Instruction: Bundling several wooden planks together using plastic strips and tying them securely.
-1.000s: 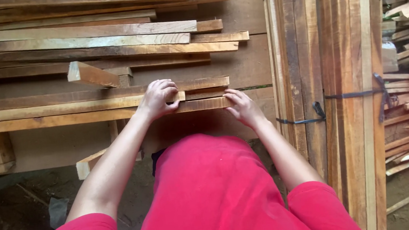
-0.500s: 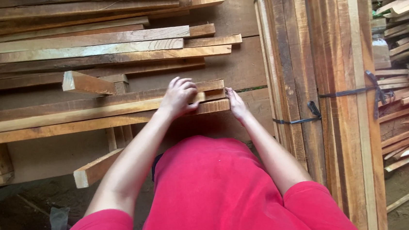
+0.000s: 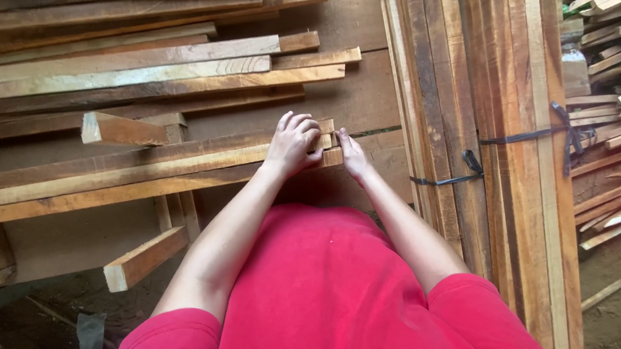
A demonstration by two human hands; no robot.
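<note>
Three long wooden slats (image 3: 104, 176) lie side by side in front of me, their right ends near the middle of the view. My left hand (image 3: 293, 145) rests on top of those ends, fingers curled over the slats. My right hand (image 3: 352, 155) presses flat against the end faces of the same slats from the right. Both arms reach out from red sleeves.
More planks (image 3: 132, 70) are stacked behind. A short block (image 3: 121, 129) lies on the pile and another (image 3: 143, 258) juts out below. A tall bundle of boards (image 3: 497, 108) tied with dark straps stands at the right, and loose timber (image 3: 615, 99) is heaped beyond it.
My left hand slid right along the slats to their ends. My right hand turned from lying on the slat to pressing against the end faces. The view shifted slightly.
</note>
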